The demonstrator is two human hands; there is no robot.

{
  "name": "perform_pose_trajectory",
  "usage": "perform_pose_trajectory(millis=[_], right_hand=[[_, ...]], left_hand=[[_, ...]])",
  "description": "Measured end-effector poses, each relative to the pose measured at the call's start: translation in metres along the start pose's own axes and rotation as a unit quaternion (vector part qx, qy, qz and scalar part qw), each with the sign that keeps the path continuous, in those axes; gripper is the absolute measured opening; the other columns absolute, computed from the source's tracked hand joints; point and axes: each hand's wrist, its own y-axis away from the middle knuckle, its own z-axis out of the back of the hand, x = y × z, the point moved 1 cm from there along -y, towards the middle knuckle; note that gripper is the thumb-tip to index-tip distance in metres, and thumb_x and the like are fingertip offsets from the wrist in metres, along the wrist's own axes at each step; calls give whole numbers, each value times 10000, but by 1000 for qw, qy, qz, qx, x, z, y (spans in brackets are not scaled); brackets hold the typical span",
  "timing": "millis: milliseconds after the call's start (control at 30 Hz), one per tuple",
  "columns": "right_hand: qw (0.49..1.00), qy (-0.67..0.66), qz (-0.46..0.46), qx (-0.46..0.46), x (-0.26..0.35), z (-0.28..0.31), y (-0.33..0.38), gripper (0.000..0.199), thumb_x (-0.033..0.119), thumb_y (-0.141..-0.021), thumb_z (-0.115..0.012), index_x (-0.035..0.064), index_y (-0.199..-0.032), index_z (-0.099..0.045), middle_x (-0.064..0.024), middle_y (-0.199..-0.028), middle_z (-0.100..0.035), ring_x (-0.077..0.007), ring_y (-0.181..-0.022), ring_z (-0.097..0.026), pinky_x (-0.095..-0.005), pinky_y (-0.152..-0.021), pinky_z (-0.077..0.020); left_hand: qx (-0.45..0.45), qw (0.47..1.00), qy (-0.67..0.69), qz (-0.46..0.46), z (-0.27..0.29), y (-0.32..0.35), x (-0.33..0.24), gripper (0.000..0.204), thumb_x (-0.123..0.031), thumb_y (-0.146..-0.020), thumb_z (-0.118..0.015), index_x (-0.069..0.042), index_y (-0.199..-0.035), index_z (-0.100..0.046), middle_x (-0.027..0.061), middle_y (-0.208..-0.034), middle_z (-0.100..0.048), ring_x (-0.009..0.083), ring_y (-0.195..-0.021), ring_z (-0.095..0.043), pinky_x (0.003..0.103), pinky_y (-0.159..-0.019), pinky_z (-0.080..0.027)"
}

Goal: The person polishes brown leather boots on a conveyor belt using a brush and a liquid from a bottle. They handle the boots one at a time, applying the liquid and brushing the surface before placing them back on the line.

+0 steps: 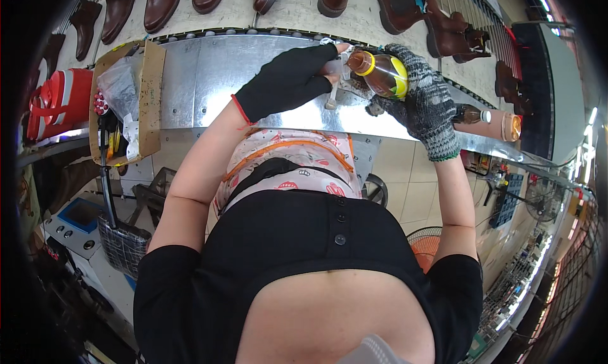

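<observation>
My right hand [429, 101], in a grey and black knitted glove, is wrapped round a brown see-through bottle [384, 79] with a yellow neck ring and a yellow-green label. The bottle lies tilted over the metal ledge [221, 63], its neck toward my left. Close to that neck, my left hand [285, 79], in a black glove with bare fingertips, has its fingers closed round a whitish, partly translucent thing [335, 66]. Its kind is unclear, since the fingers cover part of it. A dark crumpled bit [375, 106] sits just under my right fingers.
Brown boots [163, 6] stand along the pale conveyor [288, 15] beyond the ledge. At the left are a cardboard box [155, 98] with plastic bags and tools and a red container [66, 104]. A small dark bottle [468, 115] and a pinkish cylinder [491, 124] lie at the right.
</observation>
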Motion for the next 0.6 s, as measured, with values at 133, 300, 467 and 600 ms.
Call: perform_pose_trajectory(millis=[133, 300, 467, 600], right_hand=[[999, -39, 6, -13, 2, -5, 1, 604, 260, -669, -760, 86, -1190, -510, -157, -1053, -588, -319, -966, -575, -389, -833, -476], [995, -70, -13, -65, 1, -25, 8, 586, 301, -694, -737, 57, -1176, -509, -163, -1056, -590, -324, -939, -592, -390, -810, -485], [989, -116, -76, -42, 5, -58, 12, 676, 364, -699, -746, 33, -1220, -472, -179, -1130, -560, -329, -984, -581, -387, -831, -478], [981, -158, -81, -74, 14, -76, 16, 662, 357, -709, -737, 38, -1223, -469, -173, -1127, -562, -335, -991, -572, -390, -838, -470]], left_hand=[[-13, 997, -67, -26, 4, 0, 4, 542, -74, -831, -577, -98, -1347, -412, 48, -684, -509, 124, -609, -476, 268, -596, -408], [-30, 996, 38, 80, 5, -3, -5, 395, -133, -834, -586, -45, -1213, -520, 91, -854, -628, 163, -741, -600, 284, -697, -471], [-129, 947, 243, 166, -5, -1, -1, 298, -173, -869, -575, -60, -1145, -580, 8, -898, -625, 67, -748, -518, 220, -678, -420], [-116, 943, 250, 186, 0, -1, -8, 302, -158, -859, -599, -62, -1145, -583, 17, -950, -627, 61, -764, -517, 204, -679, -415]])
